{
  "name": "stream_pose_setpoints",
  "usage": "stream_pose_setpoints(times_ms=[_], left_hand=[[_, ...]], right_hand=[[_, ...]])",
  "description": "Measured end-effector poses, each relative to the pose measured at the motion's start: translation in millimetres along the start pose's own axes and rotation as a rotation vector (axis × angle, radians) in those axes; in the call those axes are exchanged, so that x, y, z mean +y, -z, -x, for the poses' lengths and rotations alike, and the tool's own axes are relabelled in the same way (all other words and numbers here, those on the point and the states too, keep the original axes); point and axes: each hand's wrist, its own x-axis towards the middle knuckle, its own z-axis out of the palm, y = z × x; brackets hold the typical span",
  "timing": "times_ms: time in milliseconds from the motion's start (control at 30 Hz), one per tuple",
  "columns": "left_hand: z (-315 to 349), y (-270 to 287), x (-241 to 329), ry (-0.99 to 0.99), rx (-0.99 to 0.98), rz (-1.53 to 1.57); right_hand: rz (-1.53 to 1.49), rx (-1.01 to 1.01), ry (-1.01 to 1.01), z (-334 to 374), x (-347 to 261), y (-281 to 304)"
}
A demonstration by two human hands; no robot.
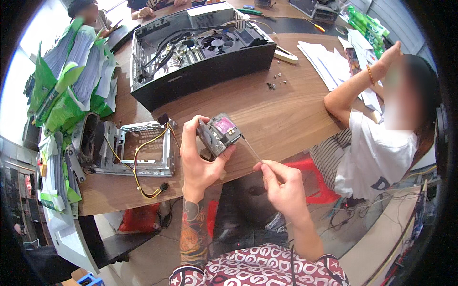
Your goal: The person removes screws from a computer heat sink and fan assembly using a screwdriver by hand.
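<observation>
My left hand (196,157) is closed around a small boxy computer part (220,135) of dark plastic and metal with a pink patch on its face, holding it above the near side of the table. My right hand (282,185) pinches a slim, straight metal rod (251,149), and its tip meets the part's right corner. Whether the rod has a handle is hidden by my fingers. Left of my left hand lies a metal bracket frame (143,143) with yellow and black cables (138,155) across it.
An opened black computer case (205,66) lies at the back of the table. Small screws (272,86) are scattered near its right end. Paper stacks in green wrapping (76,81) crowd the left; loose papers (324,64) lie right. A person (377,148) sits at the right, others beyond.
</observation>
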Motion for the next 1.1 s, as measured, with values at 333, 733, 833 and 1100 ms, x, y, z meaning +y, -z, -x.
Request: stream_pose_setpoints(times_ms=[333, 733, 833, 1100], left_hand=[[6.0, -2.4, 2.3, 0.098, -0.006, 0.101], [0.6, 3.0, 6.0, 0.153, -0.061, 0.218], [-1.4, -4.0, 7.5, 0.084, -0.096, 0.128], [6.1, -7.2, -5.9, 0.025, -0.027, 0.082]], right_hand=[[0.286, 0.174, 0.257, 4.1, -12.6, 0.1], [-0.913, -0.357, -0.361, 0.8, 5.1, 6.5], [-1.340, -0.426, -0.435, 2.2, 16.6, 5.7], [0.685, 0.313, 0.292, 14.8, -16.1, -9.2]])
